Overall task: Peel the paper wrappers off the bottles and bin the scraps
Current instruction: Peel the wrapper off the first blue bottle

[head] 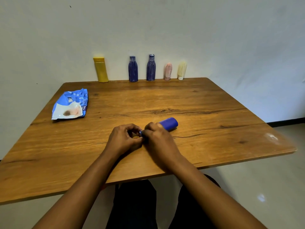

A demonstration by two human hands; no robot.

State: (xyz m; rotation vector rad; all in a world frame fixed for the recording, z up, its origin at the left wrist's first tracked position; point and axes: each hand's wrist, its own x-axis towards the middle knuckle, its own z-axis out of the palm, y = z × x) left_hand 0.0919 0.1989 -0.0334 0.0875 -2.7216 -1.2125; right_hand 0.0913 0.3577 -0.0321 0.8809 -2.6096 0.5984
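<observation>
Where against wall [214, 30], table [198, 100] with bottles [133, 69]

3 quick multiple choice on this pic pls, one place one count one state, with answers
1. Where on the table is the blue packet? A) left side B) right side C) near edge, centre
2. How many bottles stand along the wall? A) three B) five C) seven
3. How is the held blue bottle positioned? A) upright B) on its side C) upside down

1 A: it lies towards the person's left.
2 B: yellow bottle, two dark blue bottles, pink bottle, cream bottle.
3 B: it lies sideways, right hand gripping it, left hand pinching its near end.
</observation>
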